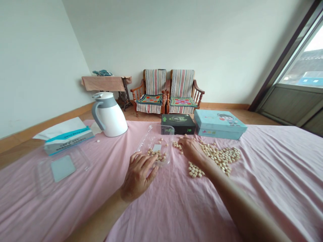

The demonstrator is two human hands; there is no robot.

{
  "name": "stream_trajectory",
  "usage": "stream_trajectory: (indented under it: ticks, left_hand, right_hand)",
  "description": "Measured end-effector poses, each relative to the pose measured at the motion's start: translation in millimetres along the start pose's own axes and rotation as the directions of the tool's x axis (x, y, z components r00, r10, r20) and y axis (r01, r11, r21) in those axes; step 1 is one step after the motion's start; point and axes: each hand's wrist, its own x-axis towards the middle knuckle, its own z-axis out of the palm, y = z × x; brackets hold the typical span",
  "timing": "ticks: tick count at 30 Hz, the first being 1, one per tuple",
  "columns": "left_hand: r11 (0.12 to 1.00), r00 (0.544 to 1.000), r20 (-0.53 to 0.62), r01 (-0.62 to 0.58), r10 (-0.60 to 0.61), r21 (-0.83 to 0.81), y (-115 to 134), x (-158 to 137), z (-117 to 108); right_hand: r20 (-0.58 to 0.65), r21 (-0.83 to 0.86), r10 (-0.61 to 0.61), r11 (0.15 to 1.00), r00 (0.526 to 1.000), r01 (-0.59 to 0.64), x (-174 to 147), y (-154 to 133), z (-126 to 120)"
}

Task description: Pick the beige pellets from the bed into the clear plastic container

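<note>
A clear plastic container [169,151] lies on the pink cloth, with a number of small round tan pieces [161,156] and a pale label inside. My left hand [141,173] rests at its near left edge, fingers stretched out and partly over the pieces. To the right, many more of the same round pieces [224,155] are spread in a loose heap on the cloth. My right hand [192,149] is at the heap's left side, its fingers curled downward and close together. Whatever is between those fingertips is hidden.
Behind the heap stand a black box [178,124] and a light blue box [219,124]. A white and grey jug [111,116] is at the back left, near a tissue pack [69,139]. A clear plastic lid or tray [80,158] lies left. Two chairs [168,90] stand beyond.
</note>
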Motion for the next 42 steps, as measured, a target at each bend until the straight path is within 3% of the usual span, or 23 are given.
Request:
stream_trajectory:
  ticks: [4,8,12,15,17,19,21,23,26,29,32,36,42]
  left_hand:
    - [1.0,1.0,0.005,-0.006,0.006,0.003,-1.0,-0.6,0.3]
    - [1.0,1.0,0.003,-0.007,0.007,0.006,-0.8,-0.6,-0.3]
    - [1.0,1.0,0.006,-0.005,0.005,0.006,-0.9,-0.4,-0.6]
    - [1.0,1.0,0.0,-0.008,0.008,0.005,-1.1,-0.3,-0.2]
    - [1.0,1.0,-0.004,-0.007,0.007,0.005,-1.1,-0.1,0.1]
    - [1.0,1.0,-0.005,-0.004,0.004,0.004,-0.7,0.4,0.0]
    - [1.0,1.0,-0.004,-0.001,0.001,-0.001,-0.2,0.9,-0.7]
    - [1.0,1.0,-0.001,0.004,-0.004,-0.005,0.4,1.3,-1.5]
    - [1.0,1.0,0.008,0.011,-0.011,-0.007,0.9,1.4,-2.0]
    - [1.0,1.0,0.006,0.01,-0.01,-0.009,0.7,1.2,-1.3]
    - [1.0,1.0,-0.001,0.006,-0.006,-0.006,0.1,1.1,-0.5]
    - [1.0,1.0,-0.006,-0.002,0.002,-0.001,0.1,0.9,-1.0]
    - [1.0,1.0,-0.005,-0.004,0.004,0.001,0.4,0.8,-1.5]
  right_hand:
    - [0.213,-0.167,-0.004,0.985,0.977,0.041,-1.9,2.8,13.5]
    - [0.274,-0.25,0.03,0.967,0.961,0.041,-3.7,-1.5,18.7]
    - [0.317,-0.221,0.022,0.974,0.948,0.051,-5.1,0.8,19.4]
    - [0.179,-0.131,0.006,0.991,0.984,0.018,-3.3,1.5,15.4]
    - [-0.027,0.002,-0.002,1.0,1.0,0.002,-0.8,-3.2,10.1]
    - [-0.207,0.201,-0.017,0.978,0.978,0.06,1.5,-12.7,3.6]
    - [-0.282,0.391,-0.05,0.906,0.958,0.162,2.2,-24.0,-3.5]
    - [-0.287,0.475,-0.08,0.853,0.955,0.214,1.1,-32.8,-11.4]
    - [-0.212,0.339,-0.101,0.925,0.972,0.17,-3.4,-35.0,-24.8]
    - [0.089,0.016,-0.083,0.997,0.993,0.082,-10.1,-27.0,-35.7]
    - [0.364,-0.257,0.005,0.962,0.931,0.095,-17.0,-19.3,-38.8]
    - [0.438,-0.377,0.04,0.915,0.898,0.144,-21.0,-13.7,-31.3]
    - [0.409,-0.316,-0.015,0.936,0.912,0.157,-15.8,11.5,-14.8]
